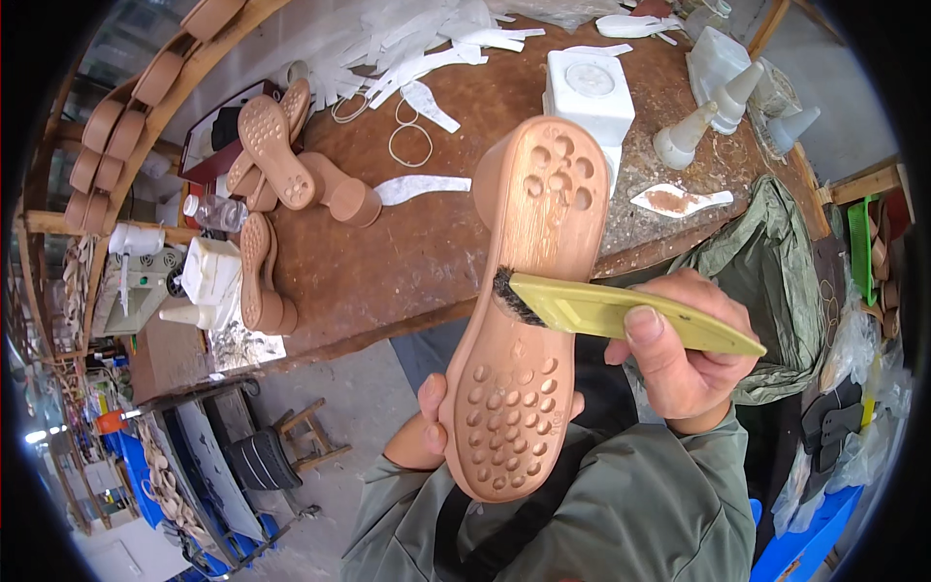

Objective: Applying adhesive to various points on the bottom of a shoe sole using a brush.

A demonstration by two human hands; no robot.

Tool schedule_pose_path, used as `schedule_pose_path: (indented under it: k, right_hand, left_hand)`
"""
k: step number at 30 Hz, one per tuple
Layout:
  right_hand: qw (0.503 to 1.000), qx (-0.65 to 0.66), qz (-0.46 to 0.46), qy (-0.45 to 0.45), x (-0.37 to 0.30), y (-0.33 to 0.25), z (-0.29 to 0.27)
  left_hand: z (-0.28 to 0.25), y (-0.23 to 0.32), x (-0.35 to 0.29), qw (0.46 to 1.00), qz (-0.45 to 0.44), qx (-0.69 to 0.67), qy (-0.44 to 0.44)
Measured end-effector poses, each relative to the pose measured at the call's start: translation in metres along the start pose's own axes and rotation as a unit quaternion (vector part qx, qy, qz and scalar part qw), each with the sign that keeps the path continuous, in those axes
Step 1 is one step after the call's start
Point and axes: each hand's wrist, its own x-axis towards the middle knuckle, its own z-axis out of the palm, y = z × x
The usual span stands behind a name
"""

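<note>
A tan heeled shoe sole [529,388] stands tilted in front of me, its face with round hollows turned up and its heel end at the top. My left hand [427,422] is closed around its lower part from behind, with fingertips showing at both edges. My right hand [679,344] pinches the yellow-green handle of a brush [621,308]. The brush's dark bristles touch the sole at its middle. A wet-looking shine covers the surface between the bristles and the heel hollows. Much of my left hand is hidden behind the sole.
On the brown worktable [427,252] lie more tan soles [276,150], white shoe-shaped sheets [422,189] and a white container [590,92]. Cone-tipped bottles [687,136] stand at the back right. A dark green plastic bag [766,281] hangs at the right edge. Soles fill a rack [116,145] on the left.
</note>
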Motion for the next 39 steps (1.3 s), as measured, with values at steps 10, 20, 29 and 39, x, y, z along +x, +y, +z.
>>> schedule_pose_path:
  k: [10,20,29,39]
  right_hand:
    - [0.996,-0.009,-0.072,-0.053,-0.017,-0.001,0.017]
    - [0.993,0.029,-0.085,-0.073,-0.027,-0.008,0.023]
    - [0.99,0.057,-0.113,-0.07,-0.033,-0.012,0.028]
    - [0.963,0.113,-0.187,-0.156,-0.042,-0.008,0.026]
  left_hand:
    - [0.013,0.006,0.007,0.994,0.062,-0.082,0.043]
    - [0.014,0.011,0.029,0.977,0.095,-0.191,0.01]
    - [0.013,0.013,0.038,0.943,0.106,-0.313,-0.043]
    - [0.015,0.018,0.039,0.948,0.057,-0.312,-0.01]
